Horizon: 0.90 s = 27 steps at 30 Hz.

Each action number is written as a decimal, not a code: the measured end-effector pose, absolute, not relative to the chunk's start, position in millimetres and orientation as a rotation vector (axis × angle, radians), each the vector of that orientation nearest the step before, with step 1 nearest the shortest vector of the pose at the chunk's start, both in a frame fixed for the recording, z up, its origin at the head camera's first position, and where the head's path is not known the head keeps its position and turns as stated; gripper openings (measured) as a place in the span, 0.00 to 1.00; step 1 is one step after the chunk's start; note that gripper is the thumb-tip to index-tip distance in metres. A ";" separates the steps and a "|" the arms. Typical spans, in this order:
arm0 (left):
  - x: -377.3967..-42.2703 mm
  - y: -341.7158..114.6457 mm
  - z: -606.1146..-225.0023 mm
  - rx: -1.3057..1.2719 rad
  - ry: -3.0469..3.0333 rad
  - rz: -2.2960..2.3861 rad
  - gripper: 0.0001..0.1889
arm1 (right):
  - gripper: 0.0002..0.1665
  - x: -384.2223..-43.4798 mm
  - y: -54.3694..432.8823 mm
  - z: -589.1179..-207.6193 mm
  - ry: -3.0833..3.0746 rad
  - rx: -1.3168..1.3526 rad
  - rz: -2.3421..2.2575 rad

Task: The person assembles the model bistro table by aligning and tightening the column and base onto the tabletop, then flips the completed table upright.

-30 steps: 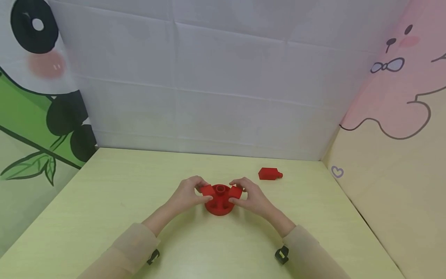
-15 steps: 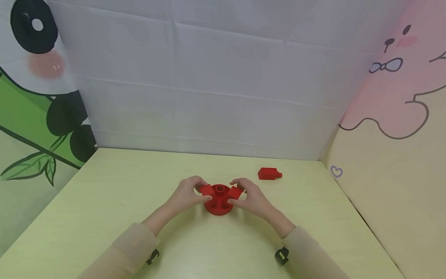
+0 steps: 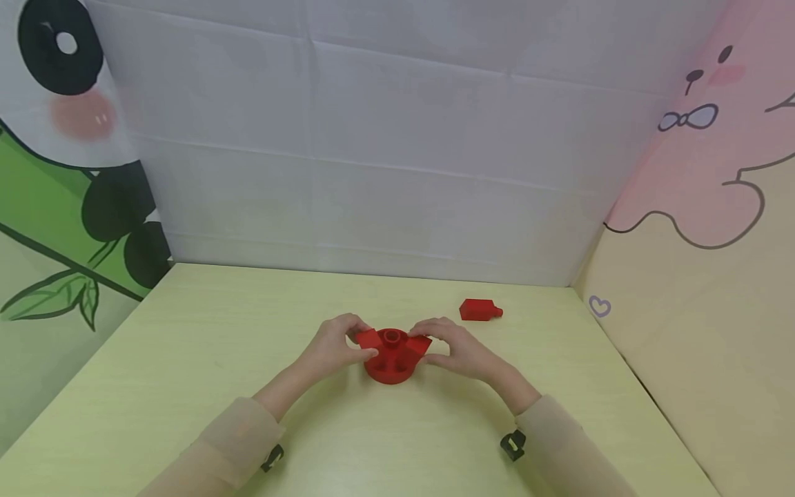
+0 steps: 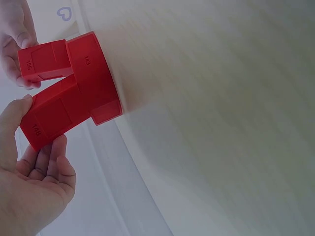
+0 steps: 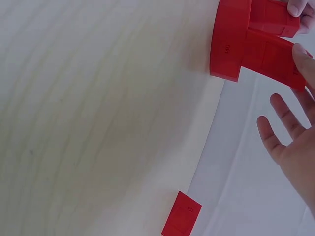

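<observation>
A round red base (image 3: 390, 373) with a raised ring-shaped socket sits on the table. Two red blocks stand out of it, leaning outward to either side. My left hand (image 3: 329, 351) pinches the left block (image 4: 54, 113) by its upper end, thumb on one face and fingers on the other. At the right block (image 5: 270, 55), my right hand (image 3: 462, 351) has its thumb on one face and its index finger at the opposite side, its other fingers spread away. The lower ends of both blocks are hidden in the base.
A loose red block (image 3: 477, 310) with a small round peg lies on its side at the back right of the pale table (image 3: 248, 331). A white cloth wall (image 3: 397, 172) rises behind the table, with printed cartoon panels to left and right.
My right hand has shifted slightly outward, its thumb drawing back to the right along the block, which leans a little more. My left hand stays in place.
</observation>
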<state>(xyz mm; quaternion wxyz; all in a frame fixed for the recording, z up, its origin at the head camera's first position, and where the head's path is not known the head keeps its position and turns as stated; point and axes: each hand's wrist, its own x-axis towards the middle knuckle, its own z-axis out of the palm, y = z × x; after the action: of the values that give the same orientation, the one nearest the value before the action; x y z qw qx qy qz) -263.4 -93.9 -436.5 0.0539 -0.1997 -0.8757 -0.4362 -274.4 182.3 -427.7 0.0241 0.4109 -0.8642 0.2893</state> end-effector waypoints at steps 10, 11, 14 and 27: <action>-262.5 -93.7 -435.4 -0.595 -2.656 -1.343 0.17 | 0.27 -272.4 180.1 -427.3 -2.677 1.256 0.734; -262.7 -93.6 -435.7 -0.596 -2.655 -1.343 0.17 | 0.27 -272.1 180.1 -427.5 -2.677 1.252 0.733; -263.4 -93.2 -436.0 -0.598 -2.656 -1.338 0.17 | 0.28 -271.7 180.8 -428.2 -2.690 1.244 0.766; -259.7 -95.0 -431.9 -0.597 -2.668 -1.313 0.17 | 0.31 -277.8 194.3 -426.3 -2.707 1.144 0.822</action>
<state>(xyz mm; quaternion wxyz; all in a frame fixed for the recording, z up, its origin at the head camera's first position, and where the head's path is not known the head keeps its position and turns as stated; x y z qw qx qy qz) -259.7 -95.0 -431.9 0.0544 -0.1967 -0.8783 -0.4324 -277.8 194.3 -426.3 0.0448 0.3746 -0.8862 0.2689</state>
